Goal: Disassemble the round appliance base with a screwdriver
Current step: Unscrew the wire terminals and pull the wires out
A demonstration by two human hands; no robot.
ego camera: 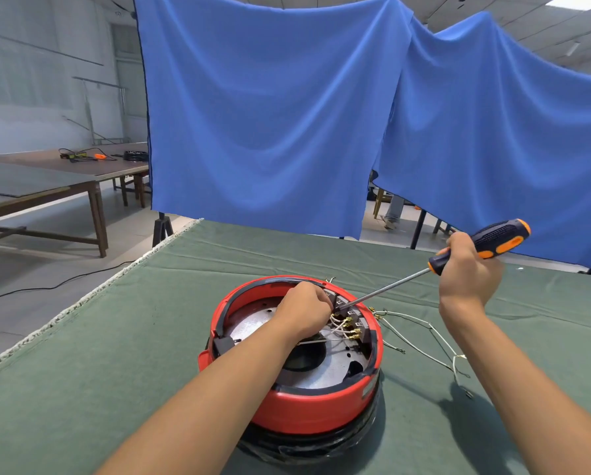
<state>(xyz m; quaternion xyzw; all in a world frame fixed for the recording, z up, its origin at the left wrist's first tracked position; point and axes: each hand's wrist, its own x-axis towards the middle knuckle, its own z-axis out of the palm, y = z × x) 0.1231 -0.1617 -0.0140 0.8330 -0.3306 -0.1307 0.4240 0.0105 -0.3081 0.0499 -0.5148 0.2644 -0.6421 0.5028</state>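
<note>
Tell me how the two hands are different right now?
The right hand is raised beside the red base, wrapped round the screwdriver handle. The left hand is down inside the base, fingers curled near the wires; what it holds is hidden. Both are bare and working at the same spot.

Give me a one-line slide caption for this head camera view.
Right hand steers a screwdriver into the red appliance base; left hand reaches inside.

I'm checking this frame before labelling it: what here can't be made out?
Head view:
- Screwdriver tip and its screw: hidden behind the left hand.
- What the left hand's fingers hold: curled out of sight.
- Base underside: wrapped in dark plastic.
- Items on the far table: too small.
</note>
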